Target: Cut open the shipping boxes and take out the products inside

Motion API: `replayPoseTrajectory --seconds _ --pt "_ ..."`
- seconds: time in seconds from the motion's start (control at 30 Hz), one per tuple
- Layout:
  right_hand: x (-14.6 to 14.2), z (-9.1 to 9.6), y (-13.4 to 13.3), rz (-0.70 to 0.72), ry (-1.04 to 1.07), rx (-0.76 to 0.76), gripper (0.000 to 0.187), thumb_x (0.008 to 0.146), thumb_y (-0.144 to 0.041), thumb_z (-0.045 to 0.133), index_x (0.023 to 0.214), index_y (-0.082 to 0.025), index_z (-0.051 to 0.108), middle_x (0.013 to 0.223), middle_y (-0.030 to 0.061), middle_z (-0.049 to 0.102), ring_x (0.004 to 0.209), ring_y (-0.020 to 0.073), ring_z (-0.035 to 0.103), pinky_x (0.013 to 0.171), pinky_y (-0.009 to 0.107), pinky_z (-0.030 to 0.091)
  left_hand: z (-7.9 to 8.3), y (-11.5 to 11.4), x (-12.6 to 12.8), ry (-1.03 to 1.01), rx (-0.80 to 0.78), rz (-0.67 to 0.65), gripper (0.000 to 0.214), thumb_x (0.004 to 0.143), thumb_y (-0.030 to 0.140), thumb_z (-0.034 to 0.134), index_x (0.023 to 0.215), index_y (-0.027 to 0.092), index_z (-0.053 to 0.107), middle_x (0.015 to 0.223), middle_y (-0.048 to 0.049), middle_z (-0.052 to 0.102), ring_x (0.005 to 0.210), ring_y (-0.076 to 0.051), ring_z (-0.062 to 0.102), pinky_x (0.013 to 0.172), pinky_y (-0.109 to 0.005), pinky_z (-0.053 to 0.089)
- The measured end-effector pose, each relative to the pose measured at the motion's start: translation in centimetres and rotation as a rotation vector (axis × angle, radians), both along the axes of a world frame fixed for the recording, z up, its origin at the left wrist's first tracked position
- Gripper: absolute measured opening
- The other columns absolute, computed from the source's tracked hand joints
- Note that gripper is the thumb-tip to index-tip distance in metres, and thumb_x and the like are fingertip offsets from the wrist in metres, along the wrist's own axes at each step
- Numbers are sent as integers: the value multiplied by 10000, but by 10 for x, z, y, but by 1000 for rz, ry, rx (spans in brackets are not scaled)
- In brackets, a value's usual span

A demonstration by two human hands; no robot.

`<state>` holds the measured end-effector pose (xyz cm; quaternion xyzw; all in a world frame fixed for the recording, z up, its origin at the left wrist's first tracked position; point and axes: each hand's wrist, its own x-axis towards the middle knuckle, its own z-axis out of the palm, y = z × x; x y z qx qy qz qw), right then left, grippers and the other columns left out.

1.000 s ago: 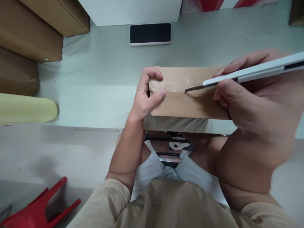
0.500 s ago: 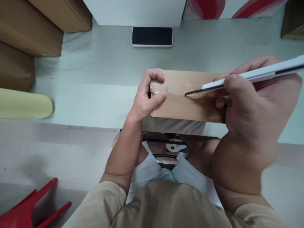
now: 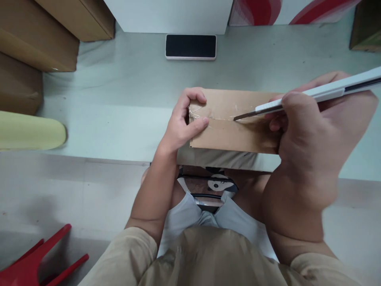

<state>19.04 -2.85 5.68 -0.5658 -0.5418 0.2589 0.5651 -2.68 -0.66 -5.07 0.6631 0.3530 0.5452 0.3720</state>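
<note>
A small cardboard box (image 3: 235,133) sealed with clear tape lies at the near edge of a pale green table (image 3: 125,99). My left hand (image 3: 183,121) is closed around the box's left end, thumb on top and fingers curled over the far corner. My right hand (image 3: 309,127) grips a white utility knife (image 3: 312,95). Its blade tip rests on the taped seam near the middle of the box top. The right part of the box is hidden behind my right hand.
A black phone (image 3: 191,46) lies face up at the table's far side, before a white box (image 3: 169,14). Brown cardboard boxes (image 3: 38,35) are stacked at far left, with a yellow roll (image 3: 31,136) below them. A red stool (image 3: 38,262) stands on the floor at lower left.
My right hand has rolled over the knife, so its back now faces me. The blade tip stays at nearly the same spot on the seam. The left hand keeps its grip.
</note>
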Motion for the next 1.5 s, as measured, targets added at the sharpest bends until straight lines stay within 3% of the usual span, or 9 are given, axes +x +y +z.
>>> replayPoseTrajectory --seconds 0.27,0.6,0.83,1.07,1.27,1.5 --pt "-1 -3 2 -12 7 43 145 754 -62 581 691 -192 565 533 -80 569 444 68 585 379 169 398 0 0 0 -94 -89 -24 554 780 669 811 1104 274 598 1076 -45 563 1145 -310 634 1055 -585 531" --pt "1 2 -4 -76 47 35 124 741 -117 622 679 -213 576 555 -66 603 510 106 632 401 221 445 1 0 -2 -5 -23 -41 526 835 662 763 1162 281 609 1135 -51 607 1034 -248 661 974 -471 582" --pt "7 3 -8 -46 61 -22 75 749 -125 626 728 -195 606 630 -47 688 488 96 622 387 215 454 1 0 -3 33 9 -35 509 869 656 727 1184 280 591 1142 -51 628 1026 -235 667 940 -415 591" --pt "9 1 -6 -70 79 70 105 734 -89 584 705 -189 566 572 -77 597 471 71 588 399 200 430 3 -3 -3 116 -7 11 511 909 685 653 1217 293 542 1191 -56 615 1069 -252 681 949 -429 590" --pt "18 -1 -5 -50 28 97 85 757 -136 633 723 -193 581 626 -59 629 534 99 615 461 249 475 5 -5 -3 133 -26 27 533 903 710 632 1213 286 537 1169 -64 611 1019 -246 684 903 -426 606" --pt "29 0 -7 -90 -64 109 79 749 -122 586 733 -196 563 639 -57 608 537 76 574 466 225 454 6 -6 -2 128 -53 58 550 886 727 647 1195 283 550 1110 -59 598 958 -230 683 845 -401 617"
